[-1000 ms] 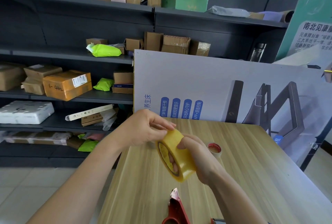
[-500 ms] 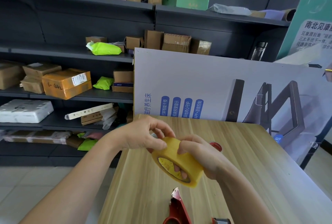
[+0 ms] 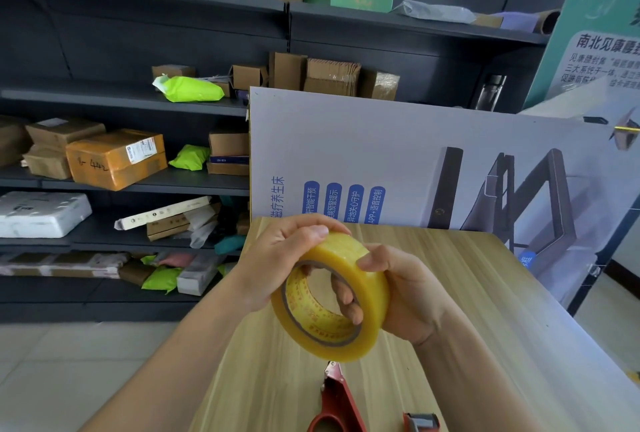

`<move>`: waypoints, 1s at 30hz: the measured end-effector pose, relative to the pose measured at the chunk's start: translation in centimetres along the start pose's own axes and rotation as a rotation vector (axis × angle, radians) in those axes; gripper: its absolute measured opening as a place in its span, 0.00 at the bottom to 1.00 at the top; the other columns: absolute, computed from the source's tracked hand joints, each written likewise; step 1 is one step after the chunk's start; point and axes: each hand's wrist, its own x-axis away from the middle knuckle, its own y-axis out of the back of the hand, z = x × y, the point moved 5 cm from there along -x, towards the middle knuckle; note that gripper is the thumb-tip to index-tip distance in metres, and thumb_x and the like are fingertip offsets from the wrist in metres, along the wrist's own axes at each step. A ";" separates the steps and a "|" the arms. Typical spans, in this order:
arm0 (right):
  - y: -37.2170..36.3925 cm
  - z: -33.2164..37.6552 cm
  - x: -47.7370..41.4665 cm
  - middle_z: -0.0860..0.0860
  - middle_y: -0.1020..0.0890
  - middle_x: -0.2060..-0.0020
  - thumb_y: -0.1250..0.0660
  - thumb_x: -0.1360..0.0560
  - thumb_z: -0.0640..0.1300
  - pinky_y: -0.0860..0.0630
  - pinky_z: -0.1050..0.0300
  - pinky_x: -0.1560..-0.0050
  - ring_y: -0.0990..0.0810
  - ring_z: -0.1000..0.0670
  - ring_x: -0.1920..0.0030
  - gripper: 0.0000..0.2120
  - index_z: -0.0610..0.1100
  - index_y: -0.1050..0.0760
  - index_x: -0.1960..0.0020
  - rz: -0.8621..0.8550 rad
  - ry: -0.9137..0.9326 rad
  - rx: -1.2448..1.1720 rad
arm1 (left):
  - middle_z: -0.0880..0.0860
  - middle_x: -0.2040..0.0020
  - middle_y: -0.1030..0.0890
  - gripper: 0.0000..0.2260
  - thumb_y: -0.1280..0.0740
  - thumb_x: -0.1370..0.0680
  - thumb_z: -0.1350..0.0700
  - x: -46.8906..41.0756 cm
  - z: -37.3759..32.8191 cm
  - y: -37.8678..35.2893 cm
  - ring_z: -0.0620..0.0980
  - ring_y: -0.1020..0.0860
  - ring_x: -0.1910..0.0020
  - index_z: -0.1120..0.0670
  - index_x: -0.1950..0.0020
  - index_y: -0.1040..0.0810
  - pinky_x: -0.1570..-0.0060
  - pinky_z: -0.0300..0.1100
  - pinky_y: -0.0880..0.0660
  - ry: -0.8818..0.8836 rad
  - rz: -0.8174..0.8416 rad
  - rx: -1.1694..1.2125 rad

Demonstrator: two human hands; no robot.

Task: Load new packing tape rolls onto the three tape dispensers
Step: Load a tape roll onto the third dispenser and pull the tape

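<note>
Shelving [image 3: 138,102]: we see dark grey racks across the back wall, carrying cardboard boxes, lime-green mailers and a white foam block.
Printed board [image 3: 398,147]: a large pale panel with blue labels and a picture of a dark frame stands on edge along the far side of the bench.
Bench [image 3: 467,293]: a light wood-grain top runs from the board toward us, and both forearms reach over it.
Teal sign [image 3: 595,33]: it stands upright at the far right, behind the board, and is cut off by the frame.
Orange parcel [image 3: 116,158]: we find it on a middle shelf at the left, beside plain brown boxes.
Left hand [image 3: 277,265]: its grip is closed round the far upper rim of the tape roll, with the thumb lying on the outer band.
Right hand [image 3: 408,296]: its fingers pass through the core from behind and its thumb presses on the outer band, so this grip is clamped on the roll as well.
Tape roll [image 3: 346,249]: this yellow, translucent roll is held in the air above the bench between both hands. It is tilted so the red-printed core faces us.
Red dispenser [image 3: 337,397]: it lies on the bench just below the roll, its pointed end toward it and apart from it.
Second dispenser [image 3: 420,421]: we see only a red and grey piece at the bottom edge, right of the first.
</note>
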 end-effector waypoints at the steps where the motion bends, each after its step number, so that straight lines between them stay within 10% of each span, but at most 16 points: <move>1: 0.0 0.0 0.0 0.44 0.20 0.70 0.36 0.33 0.45 0.22 0.58 0.68 0.21 0.50 0.74 0.16 0.36 0.22 0.52 -0.004 -0.001 0.002 | 0.63 0.58 0.24 0.16 0.37 0.31 0.43 0.0 -0.2 -0.1 0.53 0.25 0.60 0.50 0.53 0.16 0.60 0.48 0.27 -0.011 -0.002 -0.003; 12: -0.4 0.9 0.9 0.45 0.20 0.73 0.31 0.32 0.52 0.23 0.60 0.69 0.23 0.51 0.76 0.14 0.40 0.18 0.59 -0.157 0.045 0.125 | 0.61 0.60 0.22 0.13 0.35 0.33 0.43 0.2 -1.5 -0.5 0.54 0.23 0.61 0.47 0.56 0.16 0.59 0.49 0.25 -0.062 -0.038 -0.011; 19: 0.6 1.9 1.5 0.48 0.20 0.48 0.22 0.42 0.64 0.22 0.59 0.54 0.19 0.51 0.52 0.37 0.50 0.27 0.38 -0.501 0.513 0.524 | 0.50 0.66 0.25 0.10 0.36 0.28 0.49 0.8 -2.0 0.5 0.44 0.28 0.69 0.48 0.53 0.17 0.70 0.36 0.29 -0.142 -0.395 0.095; 30: 0.0 3.0 1.2 0.46 0.16 0.56 0.16 0.47 0.53 0.19 0.54 0.56 0.16 0.47 0.58 0.40 0.42 0.30 0.43 -0.278 0.454 0.390 | 0.49 0.50 0.20 0.12 0.39 0.24 0.52 1.2 -5.7 -0.4 0.54 0.24 0.44 0.54 0.52 0.17 0.45 0.51 0.27 -0.448 0.014 -0.404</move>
